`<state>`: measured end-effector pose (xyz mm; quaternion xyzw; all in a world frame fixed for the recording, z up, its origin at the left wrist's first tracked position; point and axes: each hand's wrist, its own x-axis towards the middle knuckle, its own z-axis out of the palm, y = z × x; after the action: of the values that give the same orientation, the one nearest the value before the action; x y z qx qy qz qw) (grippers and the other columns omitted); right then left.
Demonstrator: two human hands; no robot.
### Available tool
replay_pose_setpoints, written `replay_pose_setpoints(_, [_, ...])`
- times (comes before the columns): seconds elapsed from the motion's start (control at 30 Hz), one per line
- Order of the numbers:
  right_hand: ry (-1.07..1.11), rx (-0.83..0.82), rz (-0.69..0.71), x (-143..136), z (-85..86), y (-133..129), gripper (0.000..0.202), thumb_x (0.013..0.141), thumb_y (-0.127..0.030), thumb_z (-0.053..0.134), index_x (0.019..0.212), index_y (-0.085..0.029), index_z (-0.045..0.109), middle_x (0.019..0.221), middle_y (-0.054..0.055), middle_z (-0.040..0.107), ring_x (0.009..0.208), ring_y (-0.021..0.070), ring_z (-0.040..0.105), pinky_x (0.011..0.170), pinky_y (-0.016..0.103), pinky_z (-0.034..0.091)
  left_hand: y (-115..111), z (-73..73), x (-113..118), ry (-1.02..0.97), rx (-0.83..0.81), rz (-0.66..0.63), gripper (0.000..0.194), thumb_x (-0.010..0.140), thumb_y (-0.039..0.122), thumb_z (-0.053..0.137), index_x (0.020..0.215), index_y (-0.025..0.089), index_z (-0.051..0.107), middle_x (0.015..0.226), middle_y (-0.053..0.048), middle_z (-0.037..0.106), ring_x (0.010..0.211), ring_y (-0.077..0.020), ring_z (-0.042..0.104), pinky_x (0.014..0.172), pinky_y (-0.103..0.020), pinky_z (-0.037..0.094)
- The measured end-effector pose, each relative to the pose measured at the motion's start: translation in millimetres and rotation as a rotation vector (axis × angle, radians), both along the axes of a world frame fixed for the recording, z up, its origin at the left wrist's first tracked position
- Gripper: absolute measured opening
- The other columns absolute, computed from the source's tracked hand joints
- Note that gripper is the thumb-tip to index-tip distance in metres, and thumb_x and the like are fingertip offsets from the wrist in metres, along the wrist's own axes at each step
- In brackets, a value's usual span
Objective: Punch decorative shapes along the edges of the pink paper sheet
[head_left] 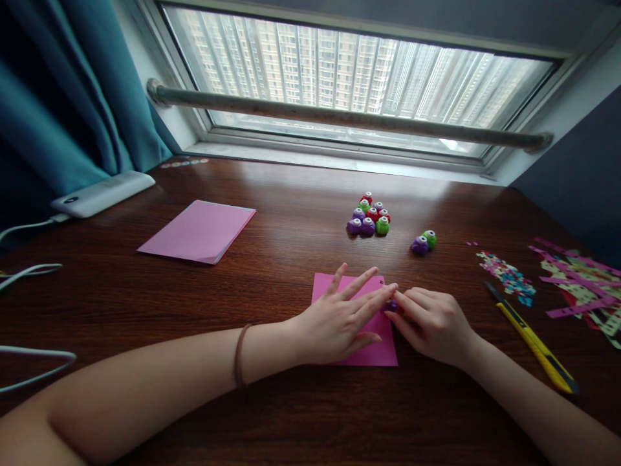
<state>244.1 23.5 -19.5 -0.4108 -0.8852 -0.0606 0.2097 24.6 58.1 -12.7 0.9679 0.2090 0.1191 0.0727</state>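
Observation:
A pink paper sheet (326, 286) lies on the dark wooden table (272, 207) in front of me. My left hand (339, 320) rests flat on it with fingers spread, pressing it down. My right hand (431, 323) is at the sheet's right edge, its fingers closed around a small purple punch (391, 305) that is mostly hidden. The fingertips of both hands touch near that punch. One small hole shows near the sheet's top right corner.
Several small punches (369, 215) in purple, red and green cluster behind the sheet, two more (424, 241) to their right. A pink paper stack (198, 231) lies at left, a yellow utility knife (533, 340), confetti (507, 275) and paper strips (579, 285) at right. A white power bank (101, 193) with cables sits far left.

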Motion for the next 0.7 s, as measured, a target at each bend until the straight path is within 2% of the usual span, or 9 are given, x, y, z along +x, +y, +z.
replay_pose_setpoints(0.1, [-0.076, 0.011, -0.006, -3, 4.3, -2, 0.021, 0.086, -0.024, 0.051, 0.098, -0.008, 0.058, 0.078, 0.005, 0.058, 0.070, 0.0149, 0.051, 0.065, 0.027, 0.039, 0, 0.1, 0, -0.008, 0.021, -0.011, 0.059, 0.094, 0.041, 0.032, 0.141, 0.012, 0.010, 0.145, -0.007, 0.026, 0.137, -0.0226, 0.000, 0.109, -0.054, -0.001])
replay_pose_setpoints(0.2, [-0.187, 0.060, -0.023, -8, 6.9, -5, 0.023, 0.087, -0.024, 0.049, 0.097, -0.007, 0.059, 0.076, 0.005, 0.057, 0.070, 0.0160, 0.051, 0.063, 0.029, 0.038, 1, -0.7, 1, -0.023, 0.035, -0.037, 0.056, 0.095, 0.038, 0.030, 0.140, 0.010, 0.014, 0.145, -0.006, 0.024, 0.137, -0.0214, 0.006, 0.108, -0.054, -0.007])
replay_pose_setpoints(0.3, [-0.298, 0.122, -0.063, -13, 6.4, -8, 0.022, 0.086, -0.024, 0.050, 0.094, -0.006, 0.060, 0.072, 0.005, 0.055, 0.067, 0.0166, 0.050, 0.059, 0.030, 0.035, 2, -1.8, 1, -0.038, 0.045, -0.076, 0.052, 0.096, 0.033, 0.028, 0.139, 0.006, 0.017, 0.144, -0.009, 0.028, 0.136, -0.0207, 0.014, 0.109, -0.053, -0.008])
replay_pose_setpoints(0.5, [-0.478, 0.162, -0.088, -15, 2.5, -11, 0.026, 0.079, -0.018, 0.058, 0.101, -0.005, 0.059, 0.074, 0.006, 0.054, 0.063, 0.0165, 0.049, 0.056, 0.030, 0.032, 2, -2.3, 3, -0.081, 0.094, -0.106, 0.046, 0.095, 0.024, 0.029, 0.135, 0.002, 0.026, 0.138, -0.015, 0.037, 0.134, -0.0221, 0.023, 0.112, -0.049, 0.005])
replay_pose_setpoints(0.7, [-0.542, 0.182, -0.106, -18, 2.0, -12, 0.026, 0.080, -0.015, 0.054, 0.101, -0.002, 0.060, 0.072, 0.009, 0.055, 0.060, 0.0171, 0.049, 0.051, 0.030, 0.032, 2, 3.5, 4, -0.041, 0.073, -0.127, 0.046, 0.093, 0.019, 0.029, 0.134, -0.001, 0.028, 0.137, -0.017, 0.038, 0.133, -0.0229, 0.024, 0.113, -0.043, 0.013])
